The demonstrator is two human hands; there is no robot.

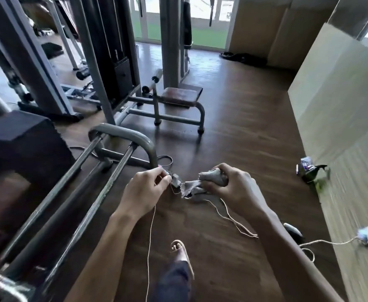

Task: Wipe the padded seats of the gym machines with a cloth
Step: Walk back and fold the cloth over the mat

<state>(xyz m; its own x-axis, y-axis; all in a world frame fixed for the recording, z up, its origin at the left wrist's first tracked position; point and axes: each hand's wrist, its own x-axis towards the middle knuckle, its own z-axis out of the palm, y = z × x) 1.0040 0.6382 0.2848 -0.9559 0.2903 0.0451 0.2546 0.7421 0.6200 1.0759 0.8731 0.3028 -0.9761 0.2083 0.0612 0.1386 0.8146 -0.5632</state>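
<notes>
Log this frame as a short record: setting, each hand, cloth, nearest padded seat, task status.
setting: gym room, wooden floor, weight machines ahead and to the left
left hand: pinches one frayed end of the cloth
right hand: grips the bunched rest of the cloth
cloth: grey, ragged, held above the floor; loose threads hang from it
nearest seat in view: brown padded seat, ahead, apart from both hands
status: cloth touches no seat; no wiping now

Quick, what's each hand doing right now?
Left hand: pinches one end of the grey cloth.
Right hand: grips the bunched other end of it.
</notes>
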